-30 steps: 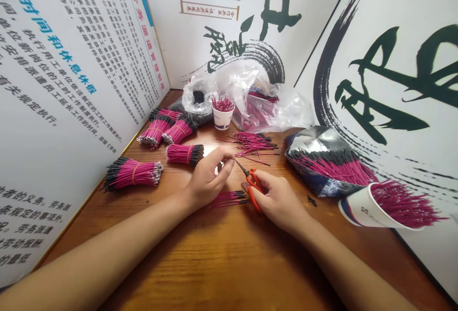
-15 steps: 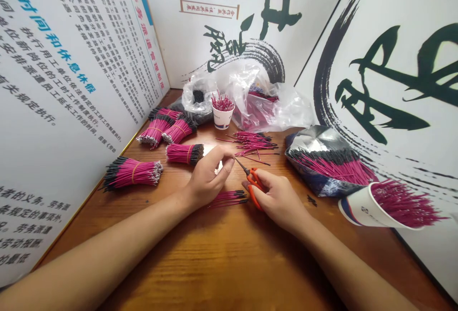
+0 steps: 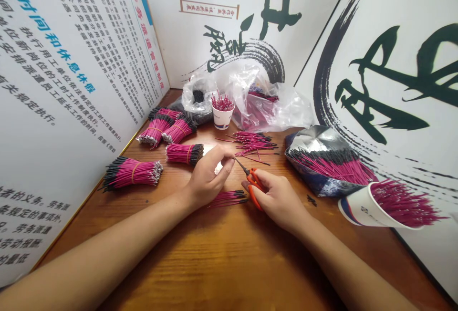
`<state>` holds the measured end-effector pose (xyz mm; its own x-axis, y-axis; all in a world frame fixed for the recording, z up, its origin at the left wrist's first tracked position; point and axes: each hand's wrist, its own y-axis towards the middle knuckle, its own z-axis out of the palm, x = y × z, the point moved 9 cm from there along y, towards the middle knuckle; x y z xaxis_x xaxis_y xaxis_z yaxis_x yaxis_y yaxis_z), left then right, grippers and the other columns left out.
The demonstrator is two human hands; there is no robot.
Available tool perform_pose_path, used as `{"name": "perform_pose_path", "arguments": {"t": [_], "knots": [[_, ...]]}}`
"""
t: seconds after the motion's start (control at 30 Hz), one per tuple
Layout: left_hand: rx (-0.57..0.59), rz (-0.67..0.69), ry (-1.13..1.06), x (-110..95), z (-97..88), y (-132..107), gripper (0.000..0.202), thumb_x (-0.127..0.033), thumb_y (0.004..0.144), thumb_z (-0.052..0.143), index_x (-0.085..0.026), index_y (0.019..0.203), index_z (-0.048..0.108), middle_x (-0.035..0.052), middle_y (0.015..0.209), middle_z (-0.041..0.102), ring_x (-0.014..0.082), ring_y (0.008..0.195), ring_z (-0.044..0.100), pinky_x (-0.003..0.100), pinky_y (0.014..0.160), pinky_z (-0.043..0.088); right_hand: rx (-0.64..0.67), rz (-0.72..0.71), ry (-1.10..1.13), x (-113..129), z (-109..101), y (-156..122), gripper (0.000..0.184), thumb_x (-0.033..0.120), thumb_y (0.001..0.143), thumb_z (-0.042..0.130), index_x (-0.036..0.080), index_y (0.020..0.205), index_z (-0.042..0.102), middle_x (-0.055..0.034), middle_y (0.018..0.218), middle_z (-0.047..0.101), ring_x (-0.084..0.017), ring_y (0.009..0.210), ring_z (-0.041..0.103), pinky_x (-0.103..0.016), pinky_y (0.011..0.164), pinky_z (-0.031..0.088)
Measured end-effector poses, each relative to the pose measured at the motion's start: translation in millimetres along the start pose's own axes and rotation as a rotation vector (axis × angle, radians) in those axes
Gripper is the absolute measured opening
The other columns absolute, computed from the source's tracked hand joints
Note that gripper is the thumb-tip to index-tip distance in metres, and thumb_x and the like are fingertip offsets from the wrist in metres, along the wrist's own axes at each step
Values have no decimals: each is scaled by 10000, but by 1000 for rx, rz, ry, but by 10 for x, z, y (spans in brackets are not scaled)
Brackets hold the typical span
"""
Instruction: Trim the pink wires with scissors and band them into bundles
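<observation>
My right hand (image 3: 281, 199) is closed round the orange handles of small scissors (image 3: 255, 184). Their dark blades point up and left, with the tips at the fingertips of my left hand (image 3: 211, 175). Thumb and forefinger of that left hand are pinched together; what sits between them is too small to make out. Under and beside the left hand lies a row of pink wires with black ends (image 3: 231, 198). A white patch (image 3: 218, 165) shows partly behind the left hand. Just beyond the hands is a loose pile of pink wires (image 3: 254, 143).
Banded wire bundles (image 3: 133, 173) lie on the left of the wooden table (image 3: 214, 263). A paper cup of wires (image 3: 222, 118) and clear plastic bags (image 3: 246, 106) stand at the back. At right are an open foil bag (image 3: 322, 165), a tipped cup (image 3: 358, 208) and small black bits (image 3: 311, 200).
Almost nothing differs. The fingers of my left hand have shifted very slightly at the scissor tips; the scissors and the wires stay where they were.
</observation>
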<state>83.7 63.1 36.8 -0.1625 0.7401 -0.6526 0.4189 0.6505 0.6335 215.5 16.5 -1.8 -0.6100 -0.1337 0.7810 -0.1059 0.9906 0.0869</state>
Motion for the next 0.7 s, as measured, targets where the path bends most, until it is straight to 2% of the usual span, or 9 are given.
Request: {"name": "perform_pose_path", "arguments": {"t": [0.23, 0.43, 0.7], "knots": [[-9, 12, 16, -30, -25, 19, 97, -188, 957, 473, -179, 916, 560, 26, 846, 585, 137, 777, 508, 282, 714, 417, -15, 0, -76, 41, -52, 9, 304, 323, 902, 544, 209, 651, 416, 45, 575, 469, -109, 542, 422, -230, 526, 295], [-12, -6, 30, -1, -18, 12, 107, -193, 960, 473, -175, 889, 551, 14, 800, 548, 132, 755, 490, 278, 709, 409, -10, -6, -81, 35, -43, -3, 320, 342, 923, 527, 212, 662, 395, 57, 560, 426, -107, 530, 382, -239, 528, 281], [-16, -8, 25, 11, -8, 8, 113, -215, 968, 461, -179, 914, 554, 20, 832, 568, 133, 762, 496, 276, 694, 406, 10, -7, -19, 47, -36, -6, 300, 367, 916, 555, 198, 680, 480, 48, 568, 491, -106, 535, 416, -236, 512, 287]]}}
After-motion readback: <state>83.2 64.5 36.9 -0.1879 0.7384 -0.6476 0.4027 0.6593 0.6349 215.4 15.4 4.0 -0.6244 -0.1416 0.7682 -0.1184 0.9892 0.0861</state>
